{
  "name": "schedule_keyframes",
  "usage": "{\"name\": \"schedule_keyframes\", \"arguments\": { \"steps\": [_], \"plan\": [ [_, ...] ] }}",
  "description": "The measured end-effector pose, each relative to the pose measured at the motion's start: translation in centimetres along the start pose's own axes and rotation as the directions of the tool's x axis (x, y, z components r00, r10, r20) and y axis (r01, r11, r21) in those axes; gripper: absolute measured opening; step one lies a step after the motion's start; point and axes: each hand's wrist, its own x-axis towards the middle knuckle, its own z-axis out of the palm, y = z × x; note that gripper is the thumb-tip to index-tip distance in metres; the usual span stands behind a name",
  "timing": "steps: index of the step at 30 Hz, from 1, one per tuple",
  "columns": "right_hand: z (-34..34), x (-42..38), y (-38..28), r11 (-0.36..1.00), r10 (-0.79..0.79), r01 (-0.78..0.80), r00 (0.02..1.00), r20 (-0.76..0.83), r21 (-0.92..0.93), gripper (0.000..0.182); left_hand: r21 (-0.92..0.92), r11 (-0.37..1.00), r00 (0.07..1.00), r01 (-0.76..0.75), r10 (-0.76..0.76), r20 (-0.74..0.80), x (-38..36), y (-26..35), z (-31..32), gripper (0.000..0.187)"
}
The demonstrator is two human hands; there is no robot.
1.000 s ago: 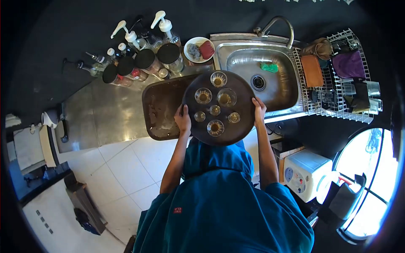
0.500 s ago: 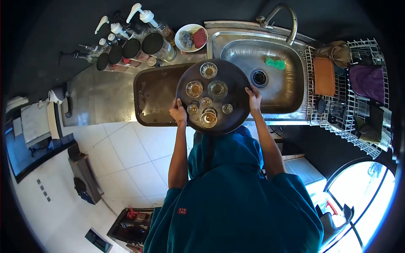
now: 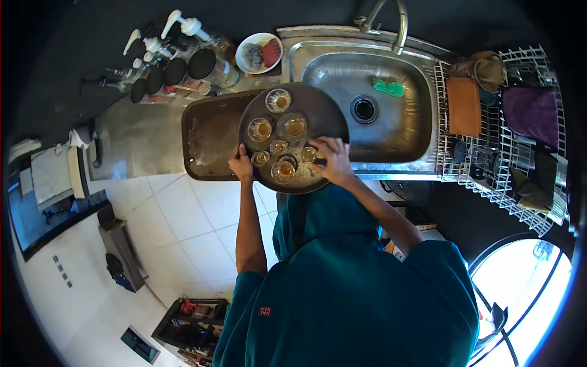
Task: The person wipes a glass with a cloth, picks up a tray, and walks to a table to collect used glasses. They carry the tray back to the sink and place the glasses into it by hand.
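A round dark tray (image 3: 324,110) carries several small glasses, some with amber liquid. My left hand (image 3: 242,165) grips the tray's left rim, the thumb on top. Over the tray's right side is my right hand (image 3: 332,160), its fingertips at a small glass (image 3: 309,154); whether they close on it is unclear. A larger glass (image 3: 292,126) stands mid-tray, with another glass (image 3: 278,100) near the far rim and one (image 3: 283,172) near the close rim. The round tray overlaps a rectangular brown tray (image 3: 202,137) on the counter.
To the right lie a steel sink (image 3: 406,137) with a green sponge (image 3: 388,87), a faucet (image 3: 400,30) and a wire dish rack (image 3: 489,189). A bowl (image 3: 258,53) and several dark-lidded jars (image 3: 202,63) stand along the back of the counter (image 3: 131,140).
My right hand has left the tray's right rim and moved inward to a small glass. The tray has shifted slightly left in view, with my left hand still on its rim.
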Motion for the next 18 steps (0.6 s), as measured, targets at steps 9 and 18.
{"name": "schedule_keyframes", "arguments": {
  "steps": [9,18],
  "plan": [
    [-0.2,0.7,2.5,0.985,0.024,0.008,0.984,-0.179,0.174,0.046,0.014,0.996,0.995,0.083,-0.083,0.056,0.1,0.4,-0.3,0.034],
    [-3.0,1.3,15.5,0.811,0.573,-0.579,0.758,-0.312,0.082,0.049,-0.071,0.994,0.992,0.081,-0.074,0.097,0.1,0.4,-0.4,0.032]
  ]
}}
